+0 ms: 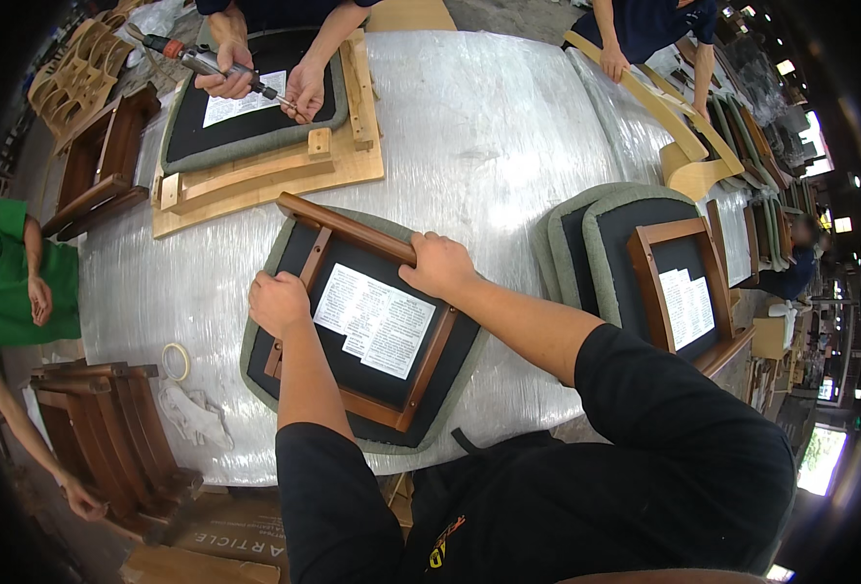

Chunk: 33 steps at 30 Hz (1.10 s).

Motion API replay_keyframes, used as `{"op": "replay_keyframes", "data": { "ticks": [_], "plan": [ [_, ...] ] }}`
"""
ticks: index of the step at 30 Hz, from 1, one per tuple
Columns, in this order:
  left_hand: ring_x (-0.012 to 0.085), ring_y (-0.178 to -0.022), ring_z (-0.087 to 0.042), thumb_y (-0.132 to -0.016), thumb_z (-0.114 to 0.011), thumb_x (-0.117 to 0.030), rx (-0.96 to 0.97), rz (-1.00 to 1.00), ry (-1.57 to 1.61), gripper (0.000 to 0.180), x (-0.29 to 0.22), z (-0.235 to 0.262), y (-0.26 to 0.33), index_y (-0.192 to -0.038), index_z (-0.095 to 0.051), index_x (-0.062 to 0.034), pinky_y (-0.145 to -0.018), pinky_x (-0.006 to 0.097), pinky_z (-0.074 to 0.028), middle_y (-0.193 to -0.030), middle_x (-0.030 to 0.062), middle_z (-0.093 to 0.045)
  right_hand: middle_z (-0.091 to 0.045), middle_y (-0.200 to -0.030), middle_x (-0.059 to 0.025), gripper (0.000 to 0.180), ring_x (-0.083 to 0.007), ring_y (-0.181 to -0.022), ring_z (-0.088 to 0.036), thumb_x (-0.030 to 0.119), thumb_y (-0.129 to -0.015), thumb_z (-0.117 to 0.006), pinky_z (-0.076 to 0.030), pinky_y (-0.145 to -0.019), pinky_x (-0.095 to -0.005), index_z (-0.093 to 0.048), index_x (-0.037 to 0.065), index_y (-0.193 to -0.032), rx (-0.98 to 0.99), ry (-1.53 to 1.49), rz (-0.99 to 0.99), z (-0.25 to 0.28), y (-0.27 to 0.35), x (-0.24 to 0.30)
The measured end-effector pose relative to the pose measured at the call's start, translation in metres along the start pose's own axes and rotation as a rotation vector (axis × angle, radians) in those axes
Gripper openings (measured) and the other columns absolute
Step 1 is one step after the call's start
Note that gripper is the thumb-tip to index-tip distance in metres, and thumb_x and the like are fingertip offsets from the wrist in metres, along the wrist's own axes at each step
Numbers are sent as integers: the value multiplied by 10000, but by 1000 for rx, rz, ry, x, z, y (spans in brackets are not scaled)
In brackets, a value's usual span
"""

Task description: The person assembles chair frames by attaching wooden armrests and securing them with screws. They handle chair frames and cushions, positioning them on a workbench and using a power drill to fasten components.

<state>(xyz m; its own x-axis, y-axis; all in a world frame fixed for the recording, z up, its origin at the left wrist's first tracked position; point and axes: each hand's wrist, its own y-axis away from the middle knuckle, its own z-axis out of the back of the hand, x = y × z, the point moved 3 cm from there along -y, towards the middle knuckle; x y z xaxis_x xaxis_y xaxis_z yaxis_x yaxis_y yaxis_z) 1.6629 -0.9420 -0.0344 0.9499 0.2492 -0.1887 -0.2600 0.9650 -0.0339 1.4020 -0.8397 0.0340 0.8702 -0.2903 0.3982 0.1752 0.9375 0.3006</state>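
Observation:
An upholstered chair seat [453,375] lies underside up in front of me, its black base edged with grey-green fabric. On it sits a brown wooden frame [362,407], set at an angle around white printed paper labels [377,321]. My left hand [280,304] is closed on the frame's left rail. Fingers of my right hand [438,265] wrap over the frame's far right corner. Parts of both rails are hidden beneath my hands.
Plastic wrap covers the table [489,127]. Stacked seats [596,224], one bearing a frame [649,282], stand right. Brown frames [109,438], a tape roll [176,361] and a cloth [195,417] are left. Co-workers handle a power screwdriver [207,66] and a pale wooden frame [674,127].

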Motion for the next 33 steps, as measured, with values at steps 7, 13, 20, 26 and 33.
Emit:
{"op": "replay_keyframes", "data": {
  "ticks": [7, 13, 20, 26, 33],
  "plan": [
    [367, -1095, -684, -933, -527, -206, -3, 5, 24, 327, 0, 0, 0, -1090, -707, 18, -947, 511, -524, -1146, 200, -731, -700, -1074, -234, 466, -398, -1013, -703, 343, -840, -706, -575, -903, -476, -661, -15, -1134, 5, 3, -5, -1, -1, 0],
    [374, -1095, -681, -929, -531, -211, -18, 0, 45, 330, 1, -3, 0, -1087, -706, 20, -951, 511, -521, -1144, 201, -730, -699, -1073, -238, 462, -404, -1009, -702, 342, -837, -710, -575, -904, -479, -659, -17, -1123, -1, 2, 7, 1, 0, 1],
    [380, -1024, -694, -906, -554, -198, -62, -26, 56, 298, 3, -5, 0, -1032, -705, 26, -904, 503, -539, -1079, 208, -733, -703, -1078, -239, 465, -408, -1012, -702, 350, -833, -719, -575, -908, -478, -667, -13, -1118, -45, 63, -31, -6, -3, -1],
    [376, -969, -699, -893, -565, -192, -112, -46, 63, 269, 4, -8, -1, -986, -703, 19, -861, 502, -546, -1023, 202, -733, -704, -1080, -245, 472, -411, -1012, -706, 355, -832, -723, -578, -907, -475, -672, -18, -1117, -36, 85, -48, -17, -8, -8],
    [371, -971, -697, -892, -565, -199, -126, -43, 47, 261, 4, -8, -1, -975, -700, 8, -859, 501, -541, -1019, 194, -732, -704, -1076, -246, 475, -415, -1010, -707, 358, -827, -727, -579, -905, -479, -673, -19, -1110, -50, 84, -37, -19, -8, -8]
  ]
}}
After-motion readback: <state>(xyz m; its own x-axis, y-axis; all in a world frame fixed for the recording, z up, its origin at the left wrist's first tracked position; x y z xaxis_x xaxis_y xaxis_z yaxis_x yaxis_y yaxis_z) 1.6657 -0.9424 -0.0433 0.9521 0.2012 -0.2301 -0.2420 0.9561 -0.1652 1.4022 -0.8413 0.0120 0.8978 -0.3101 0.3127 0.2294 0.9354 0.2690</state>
